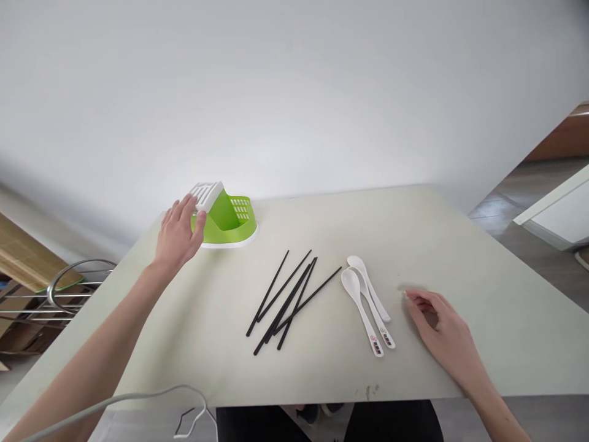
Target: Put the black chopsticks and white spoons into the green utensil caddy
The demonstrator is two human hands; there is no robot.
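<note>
My left hand (180, 236) is on the left side of a green and white utensil holder (237, 233), its fingers and thumb around the white slotted top. Near the table's right part rests my right hand (439, 331), thumb and fingertips pressed together, with nothing visible between them. Just left of it lie three white spoons (368, 307), bowls pointing away from me and small printed marks on two handles. Several black chopsticks (294, 301) are spread loosely mid-table, some crossing each other. The holder's far-left wall is hidden behind my left hand.
A pale table (322, 380) stands against a white wall (294, 98). A grey cable (138, 396) crosses the front left edge. To the left is a metal rack (69, 294) with a bamboo-like board (32, 255). A white piece of furniture (559, 215) is at right.
</note>
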